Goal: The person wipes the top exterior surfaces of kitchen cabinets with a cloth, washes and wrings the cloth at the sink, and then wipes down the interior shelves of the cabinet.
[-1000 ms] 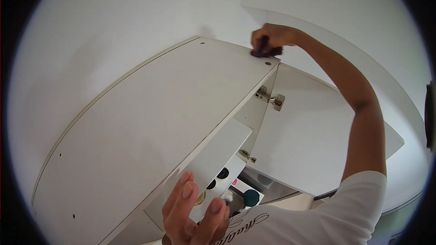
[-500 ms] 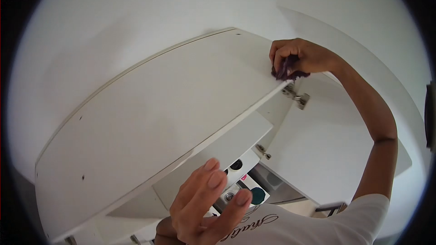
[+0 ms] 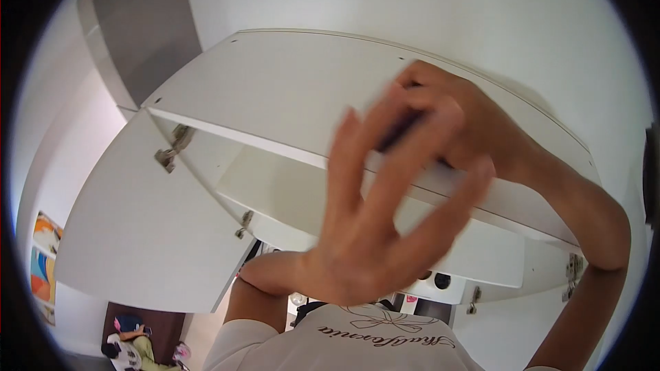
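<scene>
Head view, only one: right hand at about 2 o'clock, over the white cabinet's top panel, fingers curled around a dark cloth just up and right of centre, near the panel's front edge. Cloth is blurred and mostly hidden, so "cloth" is a best reading. Left hand at 5 o'clock, fingers spread, nothing seen in it, nearer the camera and overlapping the right in view; can't tell if they touch. Risks, my judgement: cloth could drop past the front edge if the curled fingers loosen; the left could knock the right, being so close in line; a lean left could bump the open door at 8 o'clock, which stands out from the cabinet. Around: door hinge at 9, shelf inside below the panel, another hinge at 4, grey panel at 10, lettered shirt near 6, another person low, between 7 and 8, well apart. In the way: mainly the left hand's fingers, blocking the cloth; the right forearm crosses the front edge too.
</scene>
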Available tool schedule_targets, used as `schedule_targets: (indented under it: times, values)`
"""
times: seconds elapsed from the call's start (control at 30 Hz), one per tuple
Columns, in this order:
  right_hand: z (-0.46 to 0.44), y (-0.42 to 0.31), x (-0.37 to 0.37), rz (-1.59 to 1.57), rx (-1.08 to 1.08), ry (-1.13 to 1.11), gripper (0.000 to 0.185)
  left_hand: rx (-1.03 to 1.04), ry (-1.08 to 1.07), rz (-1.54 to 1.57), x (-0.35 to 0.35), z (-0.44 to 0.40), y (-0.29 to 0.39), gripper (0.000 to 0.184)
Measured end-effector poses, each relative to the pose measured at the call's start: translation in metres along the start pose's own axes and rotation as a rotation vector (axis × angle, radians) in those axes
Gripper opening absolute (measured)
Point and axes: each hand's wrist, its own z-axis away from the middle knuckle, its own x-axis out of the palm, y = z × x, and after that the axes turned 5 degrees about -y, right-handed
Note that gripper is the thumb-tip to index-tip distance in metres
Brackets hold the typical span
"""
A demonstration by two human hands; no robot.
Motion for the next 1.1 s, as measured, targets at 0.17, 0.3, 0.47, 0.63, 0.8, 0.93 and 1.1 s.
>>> schedule_targets:
  times: [0.17, 0.3, 0.47, 0.63, 0.8, 0.93, 1.1]
  values:
    - [-0.089, -0.004, 0.037, 0.058, -0.057, -0.006, 0.015, -0.162, -0.194, -0.273, -0.036, -0.013, -0.064, 0.063]
    - [-0.101, -0.005, 0.027, -0.379, 0.027, -0.088, 0.049, -0.327, -0.247, 0.058, -0.051, -0.021, -0.100, 0.074]
    - [-0.045, 0.000, -0.027, 0.141, 0.270, -0.013, 0.079, -0.229, -0.460, 0.036, -0.036, -0.020, -0.123, 0.061]
    - [0.036, -0.021, -0.052, 0.397, 0.484, 0.275, 0.077, -0.222, -0.731, 0.060, -0.043, -0.026, -0.164, 0.025]
    - [0.104, -0.066, -0.032, 0.491, 0.691, 0.356, 0.069, -0.240, -0.582, -0.120, -0.064, -0.008, -0.298, 0.026]
    - [0.130, -0.086, -0.012, 0.506, 0.822, 0.453, 0.081, -0.444, -0.609, -0.293, -0.077, 0.005, -0.393, 0.024]
    - [0.146, -0.075, -0.013, 0.185, 0.457, 0.672, 0.076, -0.533, -0.804, -0.798, -0.087, -0.013, -0.441, 0.020]
